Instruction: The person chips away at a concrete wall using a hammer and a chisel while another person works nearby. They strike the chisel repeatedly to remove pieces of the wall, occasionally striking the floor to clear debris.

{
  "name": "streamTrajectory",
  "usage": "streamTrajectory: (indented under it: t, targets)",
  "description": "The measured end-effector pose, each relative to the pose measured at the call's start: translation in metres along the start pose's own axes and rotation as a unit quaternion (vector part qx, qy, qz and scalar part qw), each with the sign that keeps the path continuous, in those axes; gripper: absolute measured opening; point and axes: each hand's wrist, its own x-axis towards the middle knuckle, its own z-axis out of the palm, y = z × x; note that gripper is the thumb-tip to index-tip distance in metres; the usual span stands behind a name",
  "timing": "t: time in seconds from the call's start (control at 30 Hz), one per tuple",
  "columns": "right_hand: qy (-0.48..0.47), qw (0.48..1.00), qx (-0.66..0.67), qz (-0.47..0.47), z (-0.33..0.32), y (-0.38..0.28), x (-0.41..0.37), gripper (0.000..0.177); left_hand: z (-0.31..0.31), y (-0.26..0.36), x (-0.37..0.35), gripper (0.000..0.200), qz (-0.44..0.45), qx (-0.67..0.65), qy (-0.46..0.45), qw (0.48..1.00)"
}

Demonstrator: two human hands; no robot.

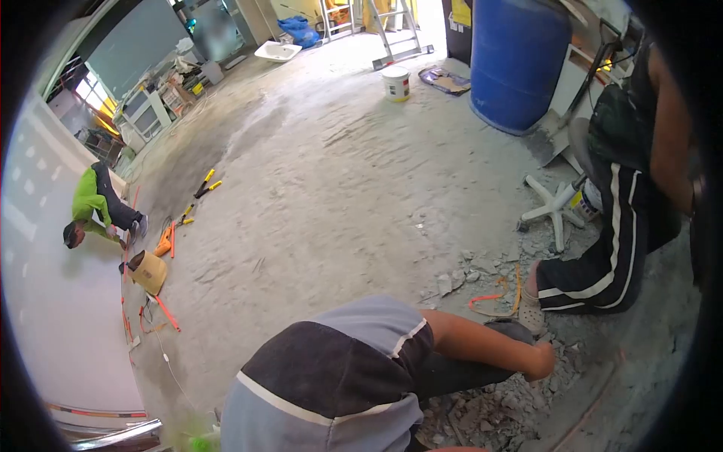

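Observation:
Neither my left hand nor my right hand shows in the head view. Nearest to me, at the bottom, a person in a grey and black shirt [301, 369] bends over broken concrete rubble [489, 410]. That person's hand [539, 361] is down by the rubble; whatever it may hold cannot be made out. A shiny metal rail [117, 435] crosses the bottom left corner, beside a blurred bright green shape [200, 443] that I cannot identify.
A seated person in striped trousers [591, 279] is at right, by a chair base [556, 211] and blue barrel [518, 64]. At left, a person in green [92, 197] bends near bolt cutters [203, 188] and a bag [148, 273]. A white bucket [395, 83] and stepladder [393, 34] stand farther back.

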Motion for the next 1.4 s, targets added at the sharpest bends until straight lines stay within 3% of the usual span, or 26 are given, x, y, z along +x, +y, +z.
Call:
streamTrajectory:
  t: [0.43, 0.53, 0.63, 0.8, 1.4]
  targets:
    - [0.0, 1.0, 0.02, -0.012, -0.002, 0.008, 0.008, 0.044, -0.002, 0.016, -0.001, 0.029, 0.03, 0.044, 0.009, 0.999]
    - [0.0, 1.0, 0.022, -0.011, -0.004, 0.009, 0.011, 0.044, -0.004, 0.017, -0.007, 0.033, 0.03, 0.043, -0.035, 0.998]
    - [0.0, 1.0, 0.018, -0.008, -0.006, 0.01, 0.013, 0.045, 0.002, 0.017, 0.002, 0.027, 0.036, 0.038, -0.006, 0.999]
    - [-0.003, 1.0, 0.013, -0.006, -0.006, 0.008, 0.016, 0.045, 0.005, 0.02, 0.017, 0.036, 0.023, 0.063, -0.066, 0.996]
    - [0.0, 1.0, 0.012, -0.008, -0.004, 0.004, 0.022, 0.046, 0.0, 0.024, 0.009, 0.038, 0.032, 0.053, -0.038, 0.997]
